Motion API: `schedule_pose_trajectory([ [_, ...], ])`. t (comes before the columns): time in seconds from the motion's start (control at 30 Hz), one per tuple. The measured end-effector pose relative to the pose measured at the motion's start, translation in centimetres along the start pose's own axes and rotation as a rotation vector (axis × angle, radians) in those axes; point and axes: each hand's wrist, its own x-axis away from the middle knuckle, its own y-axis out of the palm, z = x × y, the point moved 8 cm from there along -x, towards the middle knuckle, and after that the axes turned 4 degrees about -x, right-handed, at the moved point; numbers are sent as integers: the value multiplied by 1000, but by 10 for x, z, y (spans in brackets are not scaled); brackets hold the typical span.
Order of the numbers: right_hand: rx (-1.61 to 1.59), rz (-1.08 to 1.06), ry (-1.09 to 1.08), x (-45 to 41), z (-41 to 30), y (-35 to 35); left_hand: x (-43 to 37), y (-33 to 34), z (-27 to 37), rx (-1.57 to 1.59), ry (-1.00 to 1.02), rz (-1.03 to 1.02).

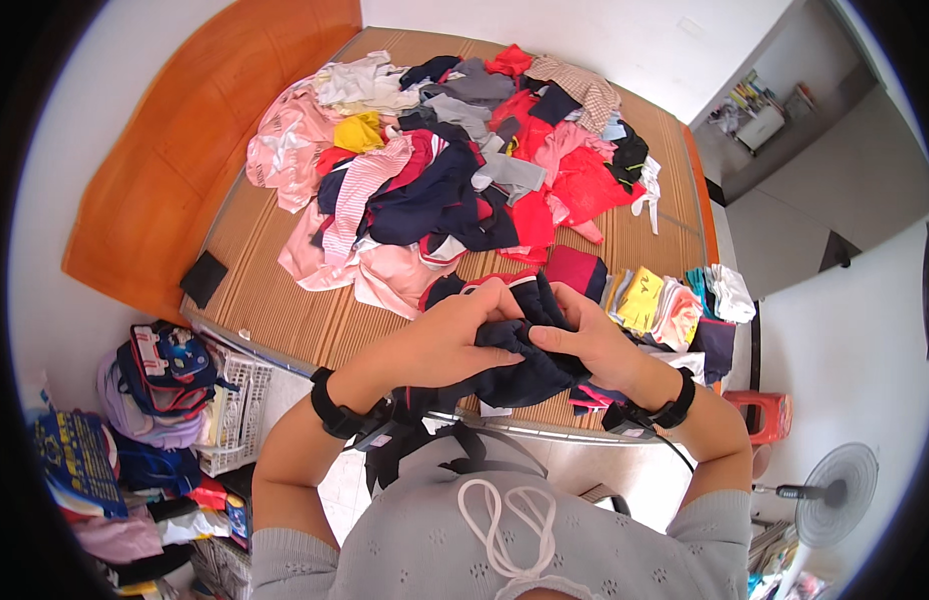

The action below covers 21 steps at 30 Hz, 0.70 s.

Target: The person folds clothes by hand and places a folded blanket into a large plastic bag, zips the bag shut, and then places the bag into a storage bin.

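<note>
My left hand [464, 330] and my right hand [584, 330] both grip a dark navy garment [509, 382] with red and white trim, bunched up in front of me at the bed's near edge. The thumbs pinch its fabric from either side. Just beyond lies a large loose heap of clothes, with a navy jacket [427, 195], a pink striped garment [363, 191], a red garment [592, 187] and a yellow cloth [359, 132]. To the right of my hands are folded clothes: a magenta and navy one [575, 271], a yellow one [639, 300] and white ones [731, 292].
A striped mat [247, 300] covers the bed, whose orange headboard [172, 135] is at the left. A black square item [204, 279] lies near it. Backpacks [168, 367] and a white plastic basket [243, 405] stand lower left. At right are a red stool [772, 416] and a fan [836, 493].
</note>
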Motion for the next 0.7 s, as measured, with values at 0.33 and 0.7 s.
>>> schedule_pose_trajectory([
  [0.33, 311, 35, -68, -13, -8, 43, 42, -44, 27, -399, 563, 45],
  [0.7, 698, 144, 26, -17, -29, 64, 41, -76, 26, -163, 557, 106],
])
